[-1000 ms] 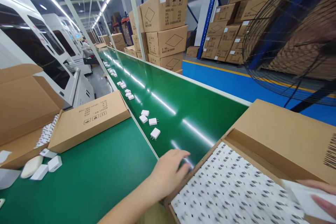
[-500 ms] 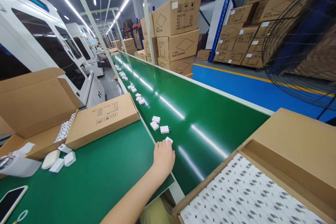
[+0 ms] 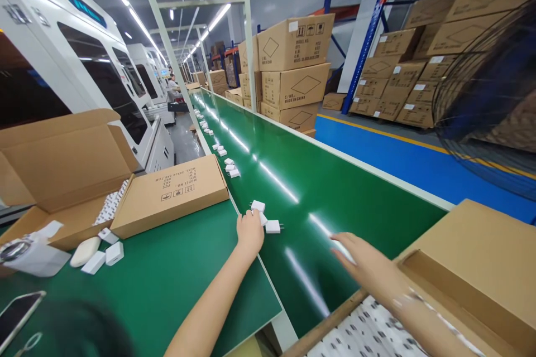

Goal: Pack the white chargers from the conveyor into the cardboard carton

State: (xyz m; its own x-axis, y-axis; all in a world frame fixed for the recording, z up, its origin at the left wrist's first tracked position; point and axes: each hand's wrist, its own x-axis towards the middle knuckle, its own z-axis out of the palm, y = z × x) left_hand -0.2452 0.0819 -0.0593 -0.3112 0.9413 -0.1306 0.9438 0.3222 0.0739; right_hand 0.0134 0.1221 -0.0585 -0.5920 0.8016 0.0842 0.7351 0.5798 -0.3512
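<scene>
On the green belt (image 3: pixel 293 167), white plug adapters lie in small groups along the left edge. My left hand (image 3: pixel 250 232) reaches over that edge, its fingers closed on a white adapter (image 3: pixel 262 218). Touching or close beside it are another adapter (image 3: pixel 258 206) and one with its prongs pointing right (image 3: pixel 273 227). My right hand (image 3: pixel 360 259) is over the belt at the right and pinches a white adapter (image 3: pixel 344 251) between thumb and fingers. Below my right forearm, an open carton (image 3: pixel 469 268) holds rows of white adapters.
Left on the green table are a closed carton (image 3: pixel 171 195), an open carton (image 3: pixel 62 178), loose adapters (image 3: pixel 114 254), a white roll (image 3: pixel 37 256) and a phone (image 3: pixel 19 315). Stacked cartons (image 3: pixel 293 86) stand behind the belt; a fan (image 3: pixel 489 100) is at right.
My right hand has come into view holding an adapter. My left hand has moved from the nearest adapter up the belt to the group farther away. The view has shifted slightly.
</scene>
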